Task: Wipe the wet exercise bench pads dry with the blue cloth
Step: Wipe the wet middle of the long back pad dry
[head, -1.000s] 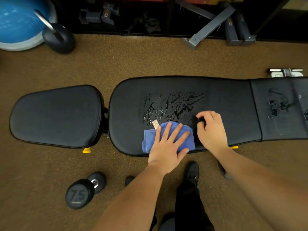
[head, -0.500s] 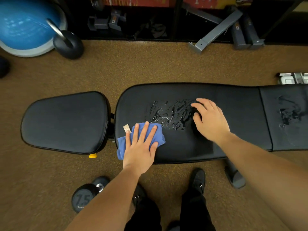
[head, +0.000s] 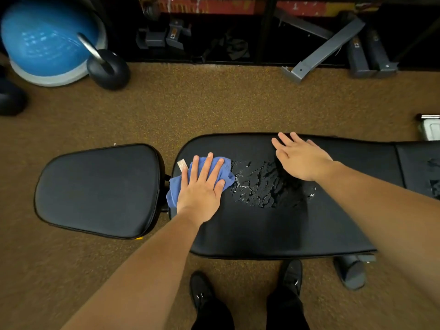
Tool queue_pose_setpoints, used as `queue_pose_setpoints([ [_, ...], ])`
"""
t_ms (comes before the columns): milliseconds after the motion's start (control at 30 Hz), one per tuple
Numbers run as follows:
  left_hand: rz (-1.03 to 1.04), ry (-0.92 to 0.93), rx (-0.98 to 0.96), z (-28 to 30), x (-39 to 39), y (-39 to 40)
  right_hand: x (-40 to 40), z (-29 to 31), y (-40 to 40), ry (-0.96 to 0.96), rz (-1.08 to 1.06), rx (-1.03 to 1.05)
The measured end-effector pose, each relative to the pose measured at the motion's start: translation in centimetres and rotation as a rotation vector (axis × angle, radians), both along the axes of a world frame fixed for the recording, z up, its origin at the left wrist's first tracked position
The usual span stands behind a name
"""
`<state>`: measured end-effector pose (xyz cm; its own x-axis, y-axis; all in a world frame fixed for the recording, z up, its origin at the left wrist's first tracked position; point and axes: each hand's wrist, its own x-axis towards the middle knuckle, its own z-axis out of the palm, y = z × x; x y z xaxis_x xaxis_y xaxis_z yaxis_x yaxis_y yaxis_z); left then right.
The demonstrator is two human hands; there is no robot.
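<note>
clearly we pressed the blue cloth (head: pixel 226 169) flat under our left hand (head: pixel 202 186), fingers spread, at the long pad's (head: pixel 273 229) left end beside the puddle (head: pixel 266 184). our right hand (head: pixel 301 158) lay open, holding nothing. one pass could smear water toward the edge.

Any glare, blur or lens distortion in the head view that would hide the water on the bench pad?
Head view: wide-angle bending curves the back pad edges; small highlights mark the water patch beside the blue cloth; forearms at the bottom look slightly soft; the far shelving is dim.
</note>
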<state>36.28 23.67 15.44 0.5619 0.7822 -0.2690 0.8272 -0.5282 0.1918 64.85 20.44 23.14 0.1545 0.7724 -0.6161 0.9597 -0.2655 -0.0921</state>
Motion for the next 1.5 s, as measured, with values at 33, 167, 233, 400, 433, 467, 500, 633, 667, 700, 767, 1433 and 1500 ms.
queue_pose_setpoints([
  [33,-0.023,0.006,0.004,-0.1,0.3,0.8,0.1,0.1,0.1,-0.004,0.008,0.001],
  [167,-0.065,0.025,-0.015,0.2,1.9,3.7,0.5,0.4,0.6,0.022,0.005,0.0],
  [233,-0.081,0.035,-0.036,0.5,2.9,4.8,0.7,0.5,1.0,0.033,-0.006,0.003],
  [400,-0.106,0.067,-0.039,0.8,5.1,6.3,0.3,0.9,1.9,0.05,-0.06,0.12],
  [433,-0.1,0.067,-0.065,0.9,5.3,6.4,-0.1,0.9,2.0,0.07,-0.082,0.21],
  [467,-0.086,0.05,-0.104,0.9,5.3,6.6,-0.6,0.8,2.2,0.094,-0.09,0.315],
  [500,-0.052,-0.023,-0.168,1.4,5.4,6.7,-1.4,0.8,2.5,0.122,-0.086,0.42],
  [633,0.404,-0.936,-0.589,4.3,4.6,7.2,-6.2,-0.5,5.3,0.203,0.111,0.591],
  [667,0.525,-1.11,-0.566,4.7,3.9,7.4,-7.9,-1.2,6.1,0.191,0.199,0.557],
  [700,0.616,-1.182,-0.496,4.8,3.2,7.5,-9.5,-2.0,6.8,0.176,0.282,0.491],
  [767,0.713,-1.189,-0.41,4.4,2.0,7.4,-12.2,-3.8,7.8,0.123,0.405,0.317],
  [1433,0.162,-0.017,-0.194,1.7,3.7,2.9,2.4,-5.0,1.3,-0.008,0.178,0.34],
  [1500,0.164,-0.007,-0.196,1.7,3.7,2.8,4.0,-4.6,0.3,-0.019,0.149,0.339],
])
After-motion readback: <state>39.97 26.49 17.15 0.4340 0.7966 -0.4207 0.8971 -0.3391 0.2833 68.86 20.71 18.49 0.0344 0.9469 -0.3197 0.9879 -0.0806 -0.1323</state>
